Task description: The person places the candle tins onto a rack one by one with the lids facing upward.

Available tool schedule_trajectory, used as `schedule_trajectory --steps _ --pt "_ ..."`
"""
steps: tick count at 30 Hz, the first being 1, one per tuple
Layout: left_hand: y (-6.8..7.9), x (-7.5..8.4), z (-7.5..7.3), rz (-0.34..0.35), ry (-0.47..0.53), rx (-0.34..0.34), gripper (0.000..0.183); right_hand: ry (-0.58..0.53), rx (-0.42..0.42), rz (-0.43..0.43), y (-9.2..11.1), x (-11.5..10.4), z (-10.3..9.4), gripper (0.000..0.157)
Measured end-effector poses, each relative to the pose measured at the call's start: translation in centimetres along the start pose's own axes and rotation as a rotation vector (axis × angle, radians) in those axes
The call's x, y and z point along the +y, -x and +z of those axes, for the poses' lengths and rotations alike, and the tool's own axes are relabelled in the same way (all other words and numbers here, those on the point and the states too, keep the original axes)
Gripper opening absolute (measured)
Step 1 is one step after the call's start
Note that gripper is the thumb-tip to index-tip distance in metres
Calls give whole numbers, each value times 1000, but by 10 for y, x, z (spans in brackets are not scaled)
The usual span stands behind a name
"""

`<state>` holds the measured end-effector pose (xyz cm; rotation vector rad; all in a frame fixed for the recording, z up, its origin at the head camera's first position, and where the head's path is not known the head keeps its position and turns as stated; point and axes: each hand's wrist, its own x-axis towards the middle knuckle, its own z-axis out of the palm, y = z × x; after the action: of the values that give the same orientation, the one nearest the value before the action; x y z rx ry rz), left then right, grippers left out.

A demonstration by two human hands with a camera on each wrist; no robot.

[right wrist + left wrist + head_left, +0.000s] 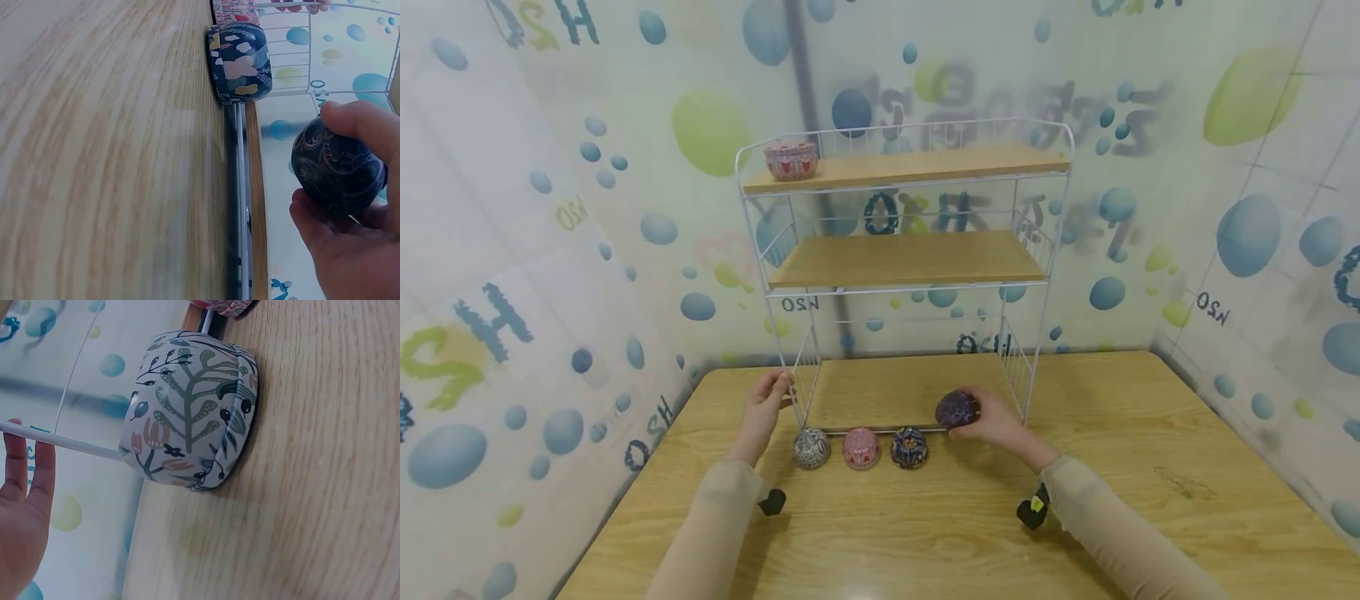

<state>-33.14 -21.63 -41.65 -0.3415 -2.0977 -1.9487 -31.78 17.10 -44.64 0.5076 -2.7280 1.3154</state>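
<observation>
Cream sleeves (703, 529) lie nearest the camera, over the bench (895, 542). At left, the left hand (763, 412) has its fingers curled round the left post of the rack (910, 260); how firmly, I cannot tell. Any tug there might tilt the frame and shift the red-patterned bowl (791, 161) at the left end of its top shelf (925, 167).

Next, in a row along the rack's near side, sit the grey leaf-patterned bowl (812, 448), pink bowl (861, 448) and navy bowl (909, 447), rounded sides up. Being near both hands, the outer two could be knocked by a careless wrist.

Farthest right, the right hand (994, 423) grips the dark paisley bowl (955, 410) between thumb and fingers, by the near right of the bottom shelf (887, 392). Its curved side could slip if the pinch loosened, or catch the shelf edge if brought in low.
</observation>
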Motion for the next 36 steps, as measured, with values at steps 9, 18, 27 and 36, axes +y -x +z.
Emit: schedule_trajectory --steps 9,18,27,36 --pt "1 1 1 1 8 2 17 -53 1 28 1 5 2 81" --pt "2 0 1 -14 13 7 18 -100 -1 29 2 8 0 80" --pt "-1 -1 -1 -8 12 6 15 -88 -7 12 2 7 -1 78" --pt "0 1 1 -14 -2 5 15 -101 -20 -22 2 4 -5 76"
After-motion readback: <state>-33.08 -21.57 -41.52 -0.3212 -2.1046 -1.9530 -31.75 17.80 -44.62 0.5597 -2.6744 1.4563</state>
